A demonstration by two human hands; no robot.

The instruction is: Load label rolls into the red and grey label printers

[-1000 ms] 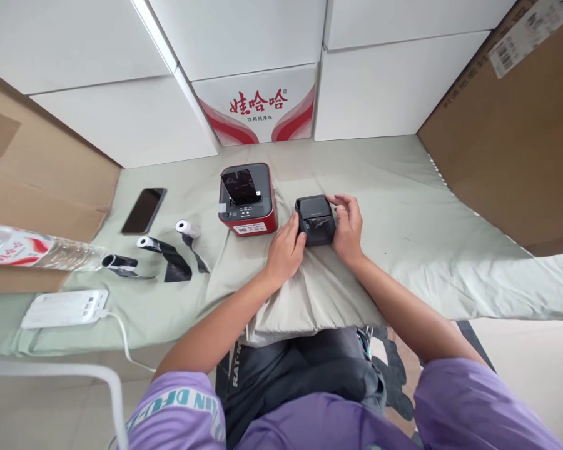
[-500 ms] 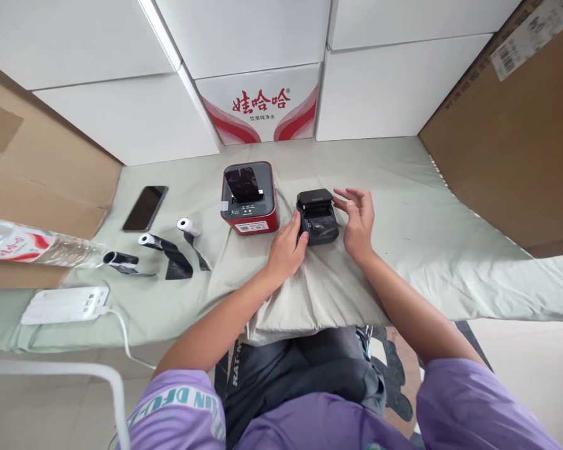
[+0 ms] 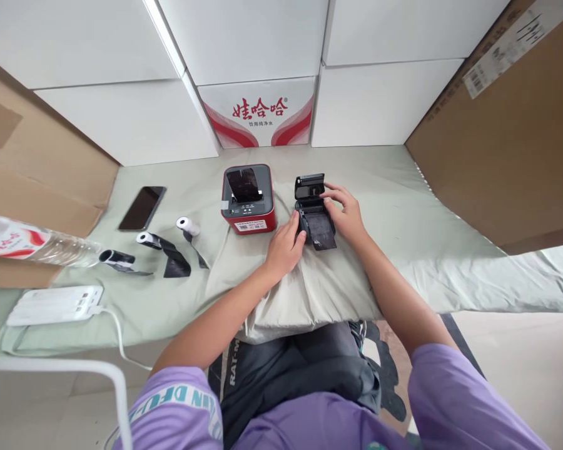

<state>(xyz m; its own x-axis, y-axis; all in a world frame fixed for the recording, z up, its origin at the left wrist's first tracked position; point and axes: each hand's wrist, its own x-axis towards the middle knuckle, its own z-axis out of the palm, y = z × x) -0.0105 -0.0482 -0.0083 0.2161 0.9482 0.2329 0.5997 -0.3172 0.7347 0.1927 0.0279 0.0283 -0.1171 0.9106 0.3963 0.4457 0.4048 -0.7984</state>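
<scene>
A small black printer sits on the green cloth in front of me, its lid raised at the back and a dark strip of paper lying out of its front. My left hand presses against the printer's left side. My right hand rests on its right side, fingers reaching over the open lid. A red and black printer stands just to the left, apart from both hands.
Three small rolls with dark paper tails lie at the left, beside a black phone, a water bottle and a white power strip with its cable. White boxes and brown cartons wall the back and sides.
The black printer's lid was shut a second ago and now stands open. My right hand lifted off, then came back onto the printer's right side. The left hand stayed against it.
</scene>
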